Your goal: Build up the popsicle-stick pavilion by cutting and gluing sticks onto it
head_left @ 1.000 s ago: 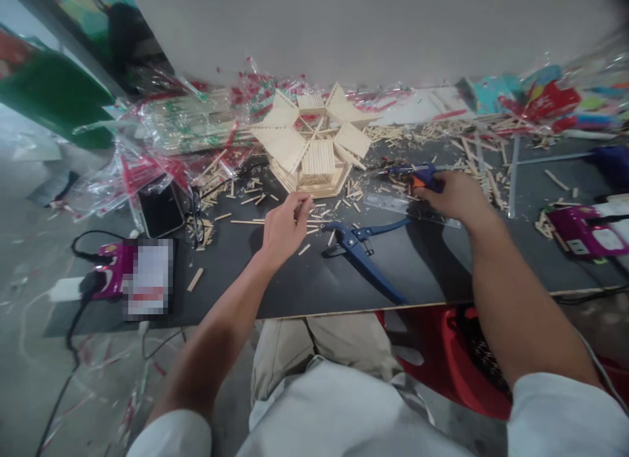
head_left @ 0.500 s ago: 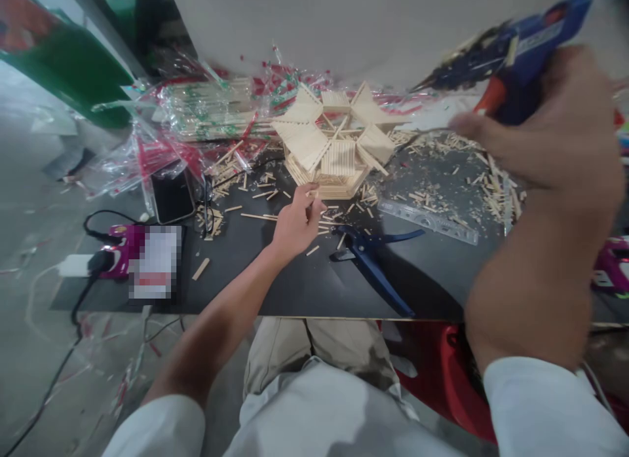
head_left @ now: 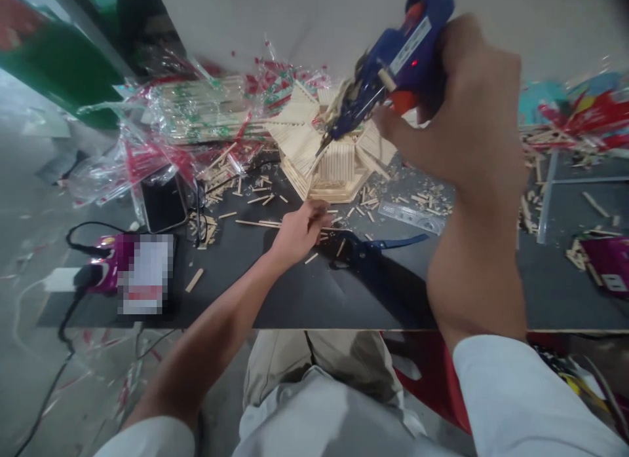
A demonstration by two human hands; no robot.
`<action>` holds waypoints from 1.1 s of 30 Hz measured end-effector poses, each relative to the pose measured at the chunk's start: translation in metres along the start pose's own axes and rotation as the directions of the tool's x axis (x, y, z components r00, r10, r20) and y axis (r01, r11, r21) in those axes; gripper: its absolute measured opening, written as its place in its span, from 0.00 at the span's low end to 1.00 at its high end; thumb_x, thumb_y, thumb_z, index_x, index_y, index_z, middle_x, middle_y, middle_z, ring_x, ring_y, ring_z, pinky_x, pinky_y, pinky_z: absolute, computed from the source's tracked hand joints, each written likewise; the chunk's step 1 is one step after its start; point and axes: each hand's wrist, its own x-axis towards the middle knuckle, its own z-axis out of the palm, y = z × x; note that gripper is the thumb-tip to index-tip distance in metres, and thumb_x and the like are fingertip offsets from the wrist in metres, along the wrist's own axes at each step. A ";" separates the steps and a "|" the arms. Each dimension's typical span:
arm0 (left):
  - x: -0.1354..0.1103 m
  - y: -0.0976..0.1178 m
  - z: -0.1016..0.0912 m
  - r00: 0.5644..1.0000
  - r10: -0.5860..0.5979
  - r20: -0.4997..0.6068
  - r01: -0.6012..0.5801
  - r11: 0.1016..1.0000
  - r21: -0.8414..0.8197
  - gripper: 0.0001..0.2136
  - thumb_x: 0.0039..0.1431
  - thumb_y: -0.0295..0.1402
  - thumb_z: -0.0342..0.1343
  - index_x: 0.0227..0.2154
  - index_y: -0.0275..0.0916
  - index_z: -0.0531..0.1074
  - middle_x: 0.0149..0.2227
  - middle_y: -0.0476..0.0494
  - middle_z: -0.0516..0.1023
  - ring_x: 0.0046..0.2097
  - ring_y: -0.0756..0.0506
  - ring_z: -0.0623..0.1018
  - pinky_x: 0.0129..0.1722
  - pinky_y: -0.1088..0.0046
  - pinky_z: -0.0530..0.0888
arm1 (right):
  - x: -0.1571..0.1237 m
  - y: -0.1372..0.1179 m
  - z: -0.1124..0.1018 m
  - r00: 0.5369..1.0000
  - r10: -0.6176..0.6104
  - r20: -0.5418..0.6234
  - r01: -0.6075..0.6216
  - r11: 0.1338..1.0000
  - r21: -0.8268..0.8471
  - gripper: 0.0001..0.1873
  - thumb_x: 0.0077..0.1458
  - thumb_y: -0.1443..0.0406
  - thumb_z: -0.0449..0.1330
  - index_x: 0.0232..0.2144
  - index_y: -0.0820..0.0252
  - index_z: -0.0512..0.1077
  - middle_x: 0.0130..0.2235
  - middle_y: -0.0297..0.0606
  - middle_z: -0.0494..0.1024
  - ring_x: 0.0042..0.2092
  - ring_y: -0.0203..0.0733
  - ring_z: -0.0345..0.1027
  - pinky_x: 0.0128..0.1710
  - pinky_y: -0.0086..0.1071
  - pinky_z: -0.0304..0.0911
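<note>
My right hand (head_left: 472, 103) is wrapped round a blue hot glue gun (head_left: 407, 57) with an orange trigger. The gun points down and left, its nozzle over a structure of pale wooden sticks (head_left: 339, 162) with flared panels. My left hand (head_left: 301, 231) is closed in a pinch at the structure's near left edge. A thin wooden stick (head_left: 311, 181) rises from its fingertips, and the nozzle is by the stick's upper end. Blue-handled cutters (head_left: 361, 247) lie right of my left hand, partly in shadow.
A clear ruler (head_left: 410, 217) and scattered stick offcuts lie on the black tabletop (head_left: 230, 300). Plastic-wrapped stick bundles (head_left: 196, 110) are heaped at the back left. On the left are a dark phone (head_left: 164, 201), a phone with blurred screen (head_left: 147, 274) and a purple power strip (head_left: 105, 264).
My right hand has swung the glue gun left, from the right side to above the stick structure. My left hand stays near the structure's front edge, with the thin stick now showing above its fingers.
</note>
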 end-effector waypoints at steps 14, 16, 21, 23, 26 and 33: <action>-0.001 0.001 -0.001 0.991 0.112 -0.068 -0.102 0.984 0.146 0.14 0.72 0.45 0.59 0.45 0.39 0.74 0.39 0.41 0.87 0.37 0.47 0.86 0.37 0.73 0.79 | 0.005 0.011 0.015 0.980 -0.132 0.146 0.145 0.986 -0.083 0.16 0.61 0.64 0.58 0.50 0.58 0.73 0.46 0.50 0.84 0.43 0.57 0.78 0.38 0.43 0.64; -0.001 0.001 -0.001 0.990 0.125 -0.072 -0.112 0.980 0.167 0.14 0.72 0.46 0.58 0.45 0.39 0.74 0.39 0.41 0.87 0.36 0.47 0.86 0.37 0.73 0.79 | 0.006 0.012 0.015 0.983 -0.109 0.145 0.122 0.989 -0.079 0.16 0.61 0.64 0.58 0.50 0.59 0.73 0.46 0.49 0.84 0.43 0.57 0.78 0.38 0.42 0.62; -0.001 -0.001 0.000 0.983 0.168 -0.078 -0.154 0.975 0.159 0.17 0.74 0.50 0.55 0.45 0.39 0.73 0.39 0.40 0.87 0.38 0.47 0.86 0.37 0.73 0.79 | 0.006 0.012 0.015 0.981 -0.103 0.163 0.114 0.992 -0.058 0.13 0.61 0.64 0.59 0.48 0.55 0.72 0.46 0.47 0.84 0.43 0.55 0.77 0.37 0.40 0.61; -0.001 -0.002 -0.001 0.981 0.176 -0.075 -0.164 0.975 0.149 0.18 0.75 0.51 0.53 0.45 0.39 0.73 0.38 0.41 0.87 0.39 0.46 0.86 0.37 0.73 0.79 | 0.006 0.012 0.015 0.977 -0.118 0.180 0.129 0.990 -0.054 0.12 0.61 0.65 0.59 0.47 0.55 0.72 0.45 0.48 0.83 0.43 0.56 0.77 0.38 0.40 0.61; -0.001 -0.002 0.000 0.983 0.168 -0.076 -0.156 0.977 0.143 0.17 0.75 0.50 0.54 0.45 0.40 0.73 0.37 0.41 0.86 0.38 0.46 0.86 0.37 0.72 0.79 | 0.007 0.011 0.016 0.971 -0.120 0.208 0.134 0.989 -0.058 0.12 0.61 0.65 0.58 0.48 0.55 0.71 0.46 0.49 0.83 0.44 0.58 0.78 0.38 0.42 0.62; 0.000 -0.002 0.000 0.984 0.156 -0.085 -0.144 0.981 0.133 0.14 0.74 0.47 0.56 0.46 0.39 0.73 0.38 0.42 0.86 0.39 0.46 0.86 0.39 0.71 0.81 | 0.008 0.012 0.016 0.968 -0.108 0.227 0.129 0.988 -0.081 0.12 0.62 0.64 0.58 0.49 0.53 0.71 0.47 0.49 0.83 0.45 0.60 0.78 0.40 0.43 0.64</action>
